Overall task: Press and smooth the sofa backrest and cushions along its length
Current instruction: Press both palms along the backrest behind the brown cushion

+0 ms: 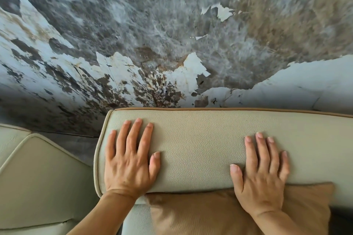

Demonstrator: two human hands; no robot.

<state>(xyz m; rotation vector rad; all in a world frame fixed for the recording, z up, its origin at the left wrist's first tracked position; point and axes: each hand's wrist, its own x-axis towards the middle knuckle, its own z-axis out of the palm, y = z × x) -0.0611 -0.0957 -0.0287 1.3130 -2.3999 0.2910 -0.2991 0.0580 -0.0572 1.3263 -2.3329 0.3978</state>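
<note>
The cream leather sofa backrest (196, 145) with tan piping runs from the middle to the right edge of the head view. My left hand (129, 160) lies flat on its left end, fingers spread, palm down. My right hand (261, 175) lies flat farther right on the same backrest, fingers apart, its wrist over a brown throw pillow (210, 213) that leans against the backrest's front. Neither hand holds anything.
A second cream sofa section (38, 181) sits at the lower left, separated from the backrest by a dark gap. Behind the sofa rises a grey wall (172, 34) with peeling white paint. A strip of seat cushion (137, 219) shows between my left forearm and the pillow.
</note>
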